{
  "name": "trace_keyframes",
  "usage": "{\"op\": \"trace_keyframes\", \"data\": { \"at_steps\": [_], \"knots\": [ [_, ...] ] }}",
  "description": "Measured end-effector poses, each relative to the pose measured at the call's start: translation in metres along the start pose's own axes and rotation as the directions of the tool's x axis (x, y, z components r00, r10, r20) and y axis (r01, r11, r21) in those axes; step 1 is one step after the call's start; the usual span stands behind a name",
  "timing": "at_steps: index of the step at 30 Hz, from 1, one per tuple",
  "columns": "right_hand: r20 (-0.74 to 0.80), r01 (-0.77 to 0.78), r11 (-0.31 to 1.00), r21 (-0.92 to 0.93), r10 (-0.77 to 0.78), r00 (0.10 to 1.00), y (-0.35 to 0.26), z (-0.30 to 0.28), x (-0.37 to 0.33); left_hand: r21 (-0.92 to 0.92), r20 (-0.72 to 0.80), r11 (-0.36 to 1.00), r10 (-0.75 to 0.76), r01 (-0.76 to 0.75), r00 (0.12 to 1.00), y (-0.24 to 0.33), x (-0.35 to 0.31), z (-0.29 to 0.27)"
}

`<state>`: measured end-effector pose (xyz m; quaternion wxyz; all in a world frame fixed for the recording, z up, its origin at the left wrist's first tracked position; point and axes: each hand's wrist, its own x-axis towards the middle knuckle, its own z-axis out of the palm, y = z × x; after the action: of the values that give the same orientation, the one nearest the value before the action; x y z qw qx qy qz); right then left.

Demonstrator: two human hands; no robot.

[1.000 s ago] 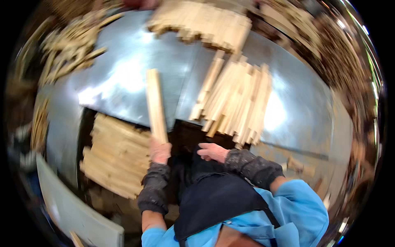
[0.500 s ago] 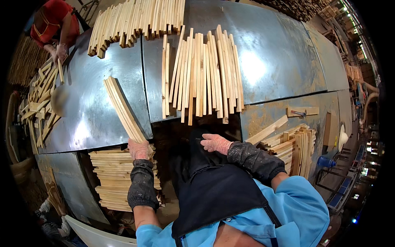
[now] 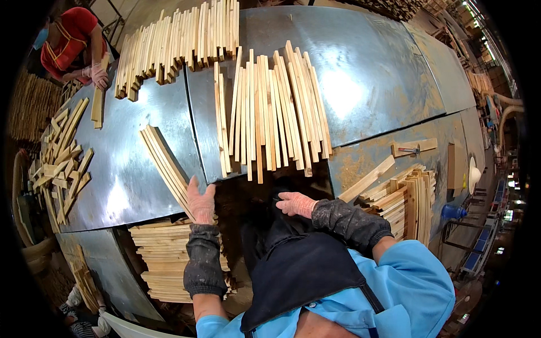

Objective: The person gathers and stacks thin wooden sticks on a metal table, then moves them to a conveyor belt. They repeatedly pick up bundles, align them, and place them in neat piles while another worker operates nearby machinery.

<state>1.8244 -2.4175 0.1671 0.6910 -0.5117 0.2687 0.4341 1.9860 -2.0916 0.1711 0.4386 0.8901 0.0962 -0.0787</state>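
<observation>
Metal surface: grey, shiny sheets with visible seams, spread across the middle of the workshop.
Small bundle of sticks: lies slanted on the left sheet, its near end at the front edge, just beside the left hand.
Left hand: gloved; thumb and fingers spread wide apart, with nothing seen between them; whether it touches the bundle cannot be told.
Right hand: gloved, above the dark clothing of the lap; fingers loosely bent, their underside hidden, so grip cannot be told.
Middle row of sticks: side by side, near ends uneven.
Far row of sticks: beyond, at upper left.
Loose heap: short pieces, crossed, far left.
Stack of sticks: below the front edge, near the left forearm.
Co-worker: red top, upper left, holding wooden pieces.
</observation>
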Motion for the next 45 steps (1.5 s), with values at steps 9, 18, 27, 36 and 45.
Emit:
{"op": "trace_keyframes", "data": {
  "at_steps": [9, 18, 27, 36, 45],
  "knots": [
    [-0.233, 0.053, 0.998, -0.024, -0.057, 0.971, -0.016, -0.014, -0.039, 0.146, 0.266, 0.989, -0.002, -0.039, 0.964, 0.058, 0.099, 0.081],
    [-0.681, 0.265, 0.819, -0.509, -0.572, 0.457, -0.068, -0.101, -0.044, 0.127, 0.347, 0.987, -0.136, 0.097, 0.928, 0.096, 0.169, 0.117],
    [-0.813, 0.143, 0.951, -0.275, -0.309, 0.493, -0.138, -0.234, 0.037, -0.023, 0.344, 0.993, -0.103, 0.118, 0.933, 0.105, 0.147, 0.156],
    [-0.763, 0.142, 0.955, -0.26, -0.294, 0.576, -0.146, -0.255, 0.016, -0.005, 0.353, 0.993, -0.11, 0.119, 0.929, 0.119, 0.116, 0.208],
    [-0.833, 0.212, 0.964, -0.16, -0.247, 0.495, -0.123, -0.292, -0.006, -0.09, 0.483, 0.992, -0.034, 0.089, 0.875, 0.143, 0.112, 0.244]
  ]
}}
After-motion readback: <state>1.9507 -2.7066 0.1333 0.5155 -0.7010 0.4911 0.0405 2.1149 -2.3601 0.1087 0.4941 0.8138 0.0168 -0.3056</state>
